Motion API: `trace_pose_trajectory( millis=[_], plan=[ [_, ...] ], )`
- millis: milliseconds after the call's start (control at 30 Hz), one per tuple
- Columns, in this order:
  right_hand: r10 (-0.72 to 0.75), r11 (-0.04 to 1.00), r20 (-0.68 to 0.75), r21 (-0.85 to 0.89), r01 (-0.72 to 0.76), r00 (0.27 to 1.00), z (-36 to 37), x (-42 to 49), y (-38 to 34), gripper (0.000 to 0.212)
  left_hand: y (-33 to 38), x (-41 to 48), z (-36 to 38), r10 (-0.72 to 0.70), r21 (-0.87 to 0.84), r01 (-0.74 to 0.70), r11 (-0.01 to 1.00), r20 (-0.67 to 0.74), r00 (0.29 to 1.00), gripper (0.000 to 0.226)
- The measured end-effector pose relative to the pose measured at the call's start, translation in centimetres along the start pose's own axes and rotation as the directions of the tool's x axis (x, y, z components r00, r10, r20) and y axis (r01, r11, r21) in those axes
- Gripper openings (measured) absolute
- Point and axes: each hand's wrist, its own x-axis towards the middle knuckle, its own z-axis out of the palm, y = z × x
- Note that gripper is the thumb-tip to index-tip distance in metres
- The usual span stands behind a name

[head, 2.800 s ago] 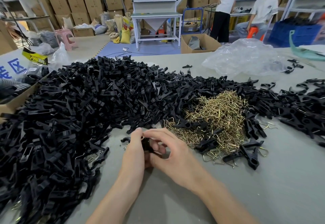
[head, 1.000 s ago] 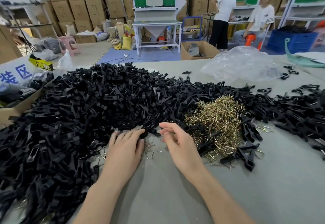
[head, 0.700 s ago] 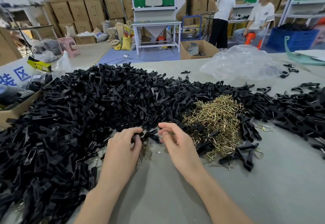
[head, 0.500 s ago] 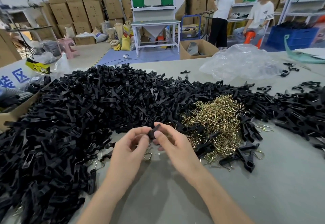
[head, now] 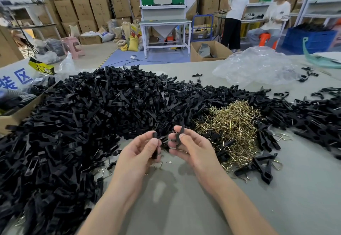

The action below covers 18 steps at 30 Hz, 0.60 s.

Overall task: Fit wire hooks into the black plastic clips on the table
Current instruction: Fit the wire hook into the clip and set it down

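While I am viewing via the head cam, both hands are hanging just above the tabletop (head: pixel 184 207), near its front-centre, palms turned partly up.

The left hand (head: pixel 137 153) is pinching one black clip (head: pixel 155 136) betw. thumb and forefinger, w/ the piece standing roughly upright. Its other fingers are curling loosely beneath.

The right hand (head: pixel 191 146) is pinching a second black clip (head: pixel 180 134) the same way, thumb on the near face and forefinger tip behind the top end. The two clips are sitting close together but apart, a narrow gap showing betw. them. Sth. pale is glinting among the right hand's lower fingers. It is too small to read, so I cannot tell if it is a hook.

Supply, fwd of the hands:
- The clip heap (head: pixel 110 109) is spreading across the left and centre of the tabletop and trailing off to the right edge.
- The wire-hook mound (head: pixel 232 124), brass-coloured, is lying just right of the hands and bordered by clips.
- Loose hooks (head: pixel 158 165) are lying on the tabletop directly under the left hand.
- Fitted clips (head: pixel 265 170), w/ wire loops showing, are lying at the mound's near-right edge.

Bkgd:
- A clear plastic bag (head: pixel 258 66) is sitting crumpled at far right.
- A cardboard box (head: pixel 16 116) is butting against the heap's left side.
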Motion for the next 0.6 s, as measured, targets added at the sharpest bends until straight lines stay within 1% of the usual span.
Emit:
trace_pose_trajectory(
  millis=[67,133,233,333,400,500,600],
  plan=[
    [0.021,1.0,0.028,0.011,-0.021,0.999,0.11,-0.13,0.29,0.024,0.1,-0.07,0.02,-0.018,-0.068,0.019,0.997,0.019,1.0,0.032],
    [0.023,0.999,0.062,-0.023,-0.022,0.998,0.13,-0.29,0.48,0.024,0.28,-0.25,0.11,-0.023,-0.084,0.025,0.996,0.025,0.999,0.036],
    [0.025,0.997,0.091,-0.073,-0.018,0.995,0.09,-0.44,0.56,0.024,0.51,-0.59,0.21,0.026,-0.016,-0.026,1.0,0.0,1.0,0.035],
    [0.02,0.992,0.108,-0.125,-0.006,0.994,0.24,-0.47,0.56,0.026,0.21,-0.69,0.35,0.083,0.058,-0.083,0.995,0.002,0.997,0.026],
    [0.01,0.987,0.111,-0.163,0.008,0.994,0.36,-0.49,0.56,0.028,-0.02,-0.68,0.63,0.08,0.073,-0.081,0.994,0.023,0.997,0.029],
    [0.003,0.987,0.127,-0.162,0.017,0.992,0.32,-0.53,0.56,0.029,-0.11,-0.72,0.9,0.057,0.063,-0.06,0.996,0.043,0.997,0.036],
    [-0.018,0.985,0.139,-0.165,0.041,0.99,0.18,-0.54,0.6,0.028,-0.02,-0.84,0.74,0.124,0.215,-0.12,0.969,-0.003,0.992,0.03]
  ],
)
